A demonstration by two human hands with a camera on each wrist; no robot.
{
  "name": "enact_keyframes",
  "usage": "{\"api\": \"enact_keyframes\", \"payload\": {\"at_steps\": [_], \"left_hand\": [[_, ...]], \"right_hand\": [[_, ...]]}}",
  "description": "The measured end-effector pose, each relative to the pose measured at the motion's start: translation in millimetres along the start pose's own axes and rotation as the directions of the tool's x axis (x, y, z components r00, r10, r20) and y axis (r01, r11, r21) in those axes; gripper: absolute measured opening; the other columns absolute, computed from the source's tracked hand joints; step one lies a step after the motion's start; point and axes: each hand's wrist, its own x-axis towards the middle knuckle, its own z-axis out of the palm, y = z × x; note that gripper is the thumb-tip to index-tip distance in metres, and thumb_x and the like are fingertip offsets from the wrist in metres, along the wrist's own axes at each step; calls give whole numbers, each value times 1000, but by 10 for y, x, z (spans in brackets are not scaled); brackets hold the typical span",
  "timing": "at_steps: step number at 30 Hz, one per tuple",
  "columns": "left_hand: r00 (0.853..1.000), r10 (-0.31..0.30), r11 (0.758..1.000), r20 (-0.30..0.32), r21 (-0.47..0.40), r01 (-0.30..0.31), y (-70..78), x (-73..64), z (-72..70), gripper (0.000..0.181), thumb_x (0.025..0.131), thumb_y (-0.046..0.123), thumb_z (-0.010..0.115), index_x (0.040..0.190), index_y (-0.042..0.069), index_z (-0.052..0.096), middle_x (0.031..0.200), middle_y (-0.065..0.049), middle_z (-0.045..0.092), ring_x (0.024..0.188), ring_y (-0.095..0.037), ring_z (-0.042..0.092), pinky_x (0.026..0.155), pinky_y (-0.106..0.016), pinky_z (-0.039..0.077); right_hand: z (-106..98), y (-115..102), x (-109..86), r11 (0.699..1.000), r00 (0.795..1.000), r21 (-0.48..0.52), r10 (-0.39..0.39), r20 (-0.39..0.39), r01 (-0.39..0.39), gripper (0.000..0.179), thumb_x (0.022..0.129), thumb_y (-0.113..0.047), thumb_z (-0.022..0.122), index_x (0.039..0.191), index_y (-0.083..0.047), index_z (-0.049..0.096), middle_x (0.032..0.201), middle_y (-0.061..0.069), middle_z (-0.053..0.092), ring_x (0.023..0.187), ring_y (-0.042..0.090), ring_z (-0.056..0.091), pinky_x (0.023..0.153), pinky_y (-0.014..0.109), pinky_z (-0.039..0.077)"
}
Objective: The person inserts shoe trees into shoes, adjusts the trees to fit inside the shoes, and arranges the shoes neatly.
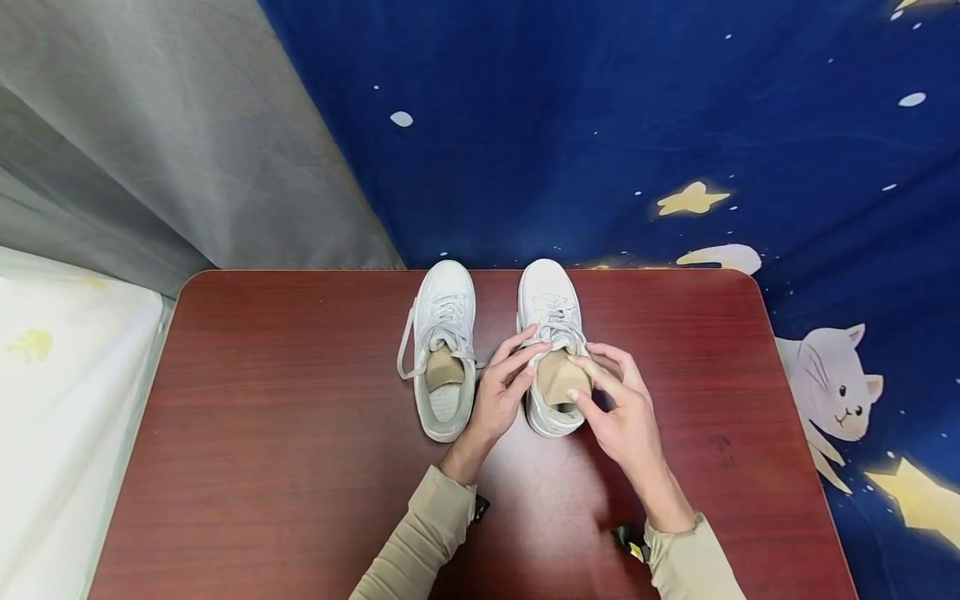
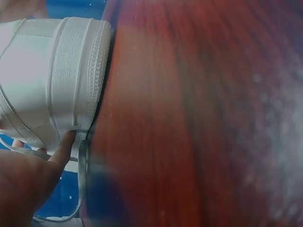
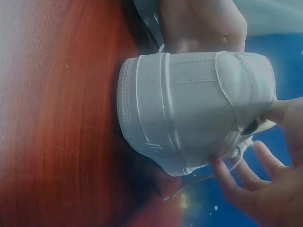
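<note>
Two white sneakers with pale laces and beige tongues stand upright on the table, toes toward the back. At the right sneaker (image 1: pixel 550 292), my left hand (image 1: pixel 501 392) holds the left side of the opening, thumb and fingers beside the tongue (image 1: pixel 558 379). My right hand (image 1: pixel 622 412) pinches the tongue's right edge between thumb and index finger. Its other fingers lie along the shoe's right side. In the right wrist view the heel (image 3: pixel 189 104) faces the camera, and the thumb reaches over the collar. The left sneaker (image 1: pixel 444 283) stands untouched, one lace loop hanging out at its left.
The reddish-brown table (image 1: pixel 300 467) has rounded back corners. Behind it hangs a blue curtain (image 1: pixel 525 150) with stars and a cat, beside a grey curtain (image 1: pixel 202 142). White cloth (image 1: pixel 60 417) lies off the left edge. Dark wrist straps show near both sleeves.
</note>
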Motion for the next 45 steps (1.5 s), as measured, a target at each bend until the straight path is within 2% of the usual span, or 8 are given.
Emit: {"api": "enact_keyframes", "payload": {"at_steps": [4,10,17,25,31,33,38,45], "left_hand": [[1000,-2,1000,-4,-17,2,-6,-8,9,30,90,-16,52,117,-14,64,139,-35,47,131,-50,44,108,-30,39],[1000,-7,1000,-6,-20,6,-20,-10,8,30,90,-16,51,117,-14,64,139,-34,47,131,-50,44,106,-30,40],[1000,-5,1000,-2,3,5,-26,-7,4,30,90,-15,51,117,-13,64,140,-34,47,131,-49,44,108,-31,39],[1000,-4,1000,-1,1,4,-18,1,-3,31,90,-16,52,118,-13,64,141,-33,47,131,-49,44,107,-28,39],[1000,-5,1000,6,-15,5,-22,-2,10,32,90,-17,52,120,-14,64,142,-33,46,132,-49,44,106,-25,39],[1000,-6,1000,7,-20,6,-21,-3,13,31,90,-16,52,119,-14,63,141,-34,46,131,-49,44,105,-26,40],[1000,-11,1000,8,-20,11,-20,-7,7,30,91,-15,52,119,-15,63,141,-34,46,131,-50,44,105,-29,42],[1000,-20,1000,12,-19,20,-9,-9,6,31,92,-14,52,120,-14,63,142,-32,45,132,-48,44,105,-29,42]], "right_hand": [[11,-6,3,1000,1000,-30,4,-9,-4,45,67,21,77,109,6,72,122,30,56,107,45,60,93,17,43],[14,16,-31,999,1000,-42,-10,-7,9,47,68,19,77,114,5,71,130,29,54,109,47,59,96,40,47],[-15,26,-21,999,1000,29,-18,6,18,46,67,20,78,111,7,72,138,29,52,111,52,56,100,19,42],[11,81,3,1000,1000,1,-10,-18,10,45,65,18,81,107,5,74,128,29,57,106,49,59,94,21,46],[73,319,-74,998,997,-45,-43,-66,40,45,65,13,84,107,0,76,119,26,59,104,43,61,94,36,47],[78,387,-91,997,997,-57,-47,-68,43,45,66,10,85,108,-3,77,120,24,60,105,40,61,95,34,47],[64,448,-96,996,1000,-91,-21,-21,19,51,69,5,86,116,-12,75,124,16,58,108,28,62,81,22,49],[37,449,-81,987,999,-163,-2,51,10,54,73,2,85,122,-16,72,127,14,54,107,20,61,73,32,50]]}}
